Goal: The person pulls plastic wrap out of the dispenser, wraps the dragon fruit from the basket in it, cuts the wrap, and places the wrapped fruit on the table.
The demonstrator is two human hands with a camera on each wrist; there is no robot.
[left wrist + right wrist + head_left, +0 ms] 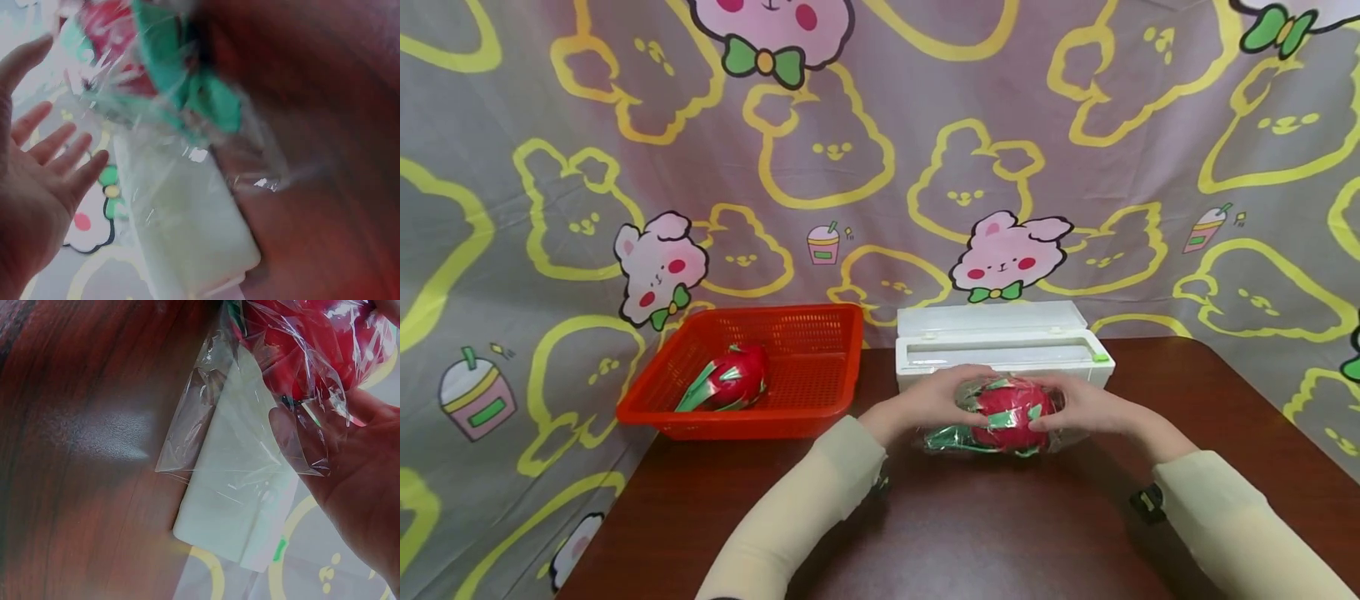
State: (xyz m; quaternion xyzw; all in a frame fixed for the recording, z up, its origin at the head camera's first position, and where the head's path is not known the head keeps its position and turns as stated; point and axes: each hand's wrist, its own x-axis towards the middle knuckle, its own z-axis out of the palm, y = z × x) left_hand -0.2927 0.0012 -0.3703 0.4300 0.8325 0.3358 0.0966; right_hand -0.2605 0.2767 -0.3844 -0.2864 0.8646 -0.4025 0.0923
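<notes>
A red dragon fruit (pixel 1011 421) with green scales, wrapped in clear plastic film (pixel 194 431), is between the two hands in front of a white cling film dispenser (pixel 1000 377). My right hand (pixel 1093 407) holds its right side, thumb in front and fingers reaching behind. On the other side is my left hand (pixel 928 404); in the left wrist view its fingers (pixel 59 134) are spread and fairly straight beside the film. Loose film hangs past both ends of the fruit. The fruit's rear side is hidden in the head view.
A red plastic basket (pixel 741 427) stands at the left of the brown table (pixel 992 533), with another dragon fruit (pixel 739 379) lying in it. The dispenser's lid (pixel 992 317) is raised, and a green slider (pixel 1101 357) sits at its right end. A patterned curtain (pixel 865 167) hangs behind.
</notes>
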